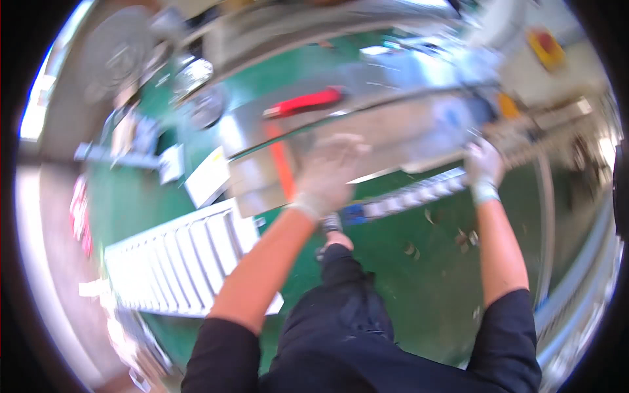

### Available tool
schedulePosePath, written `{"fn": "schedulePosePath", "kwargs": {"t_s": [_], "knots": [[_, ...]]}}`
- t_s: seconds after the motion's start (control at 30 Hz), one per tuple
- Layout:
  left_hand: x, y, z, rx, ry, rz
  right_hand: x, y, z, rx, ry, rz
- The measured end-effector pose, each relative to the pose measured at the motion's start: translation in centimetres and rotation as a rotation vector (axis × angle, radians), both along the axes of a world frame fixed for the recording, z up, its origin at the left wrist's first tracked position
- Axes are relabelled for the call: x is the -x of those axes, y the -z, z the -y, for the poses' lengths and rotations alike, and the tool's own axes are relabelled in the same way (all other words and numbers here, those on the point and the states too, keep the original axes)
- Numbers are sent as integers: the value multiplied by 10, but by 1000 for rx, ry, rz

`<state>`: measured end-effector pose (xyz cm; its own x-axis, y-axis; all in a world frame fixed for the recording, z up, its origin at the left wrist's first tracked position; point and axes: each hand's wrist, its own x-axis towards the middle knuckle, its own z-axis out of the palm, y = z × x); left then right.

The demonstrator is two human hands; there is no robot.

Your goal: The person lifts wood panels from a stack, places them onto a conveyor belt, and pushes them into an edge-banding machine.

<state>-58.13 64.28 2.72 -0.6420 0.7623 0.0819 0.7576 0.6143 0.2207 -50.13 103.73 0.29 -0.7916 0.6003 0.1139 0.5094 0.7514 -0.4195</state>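
My left hand [329, 175], in a pale glove, is over the brown surface of a long workbench [400, 134]. Motion smears its fingers, so their pose is unclear. At the bench's right part is my right hand [484, 168], gloved as well, with its fingers curled in. A small shiny bit shows at the fingertips, but what they hold cannot be made out. An orange strip [280, 160] lies left of my left hand. Beyond it, a red elongated object [304, 103] rests on the grey metal part of the bench.
A white ribbed tray [177, 259] sits at the left, below a white box-like piece [208, 177]. A segmented white strip [416, 196] runs under the bench's front edge. Scraps [462, 239] dot the green floor [419, 281]. A yellow-and-red button box [545, 49] is at far right.
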Motion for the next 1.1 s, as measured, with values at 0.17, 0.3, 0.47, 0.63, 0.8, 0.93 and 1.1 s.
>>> {"fn": "schedulePosePath", "kwargs": {"t_s": [0.17,0.3,0.47,0.63,0.8,0.93,1.1], "knots": [[-27,12,46,-141,-102,-52,2,18,-19,-32,-15,54],[-32,11,118,-30,-19,-93,-6,53,-51,-109,-62,-147],[-26,-4,168,21,-20,-21,0,42,-54,-117,-24,37],[-27,-6,168,-3,-39,-48,3,39,-58,-84,-2,89],[-31,7,167,-28,-147,-142,2,44,-62,-30,-18,56],[-28,9,167,-73,-151,-158,0,45,-70,-56,-49,146],[-30,9,170,-82,-162,-109,4,31,-42,-151,-71,98]]}}
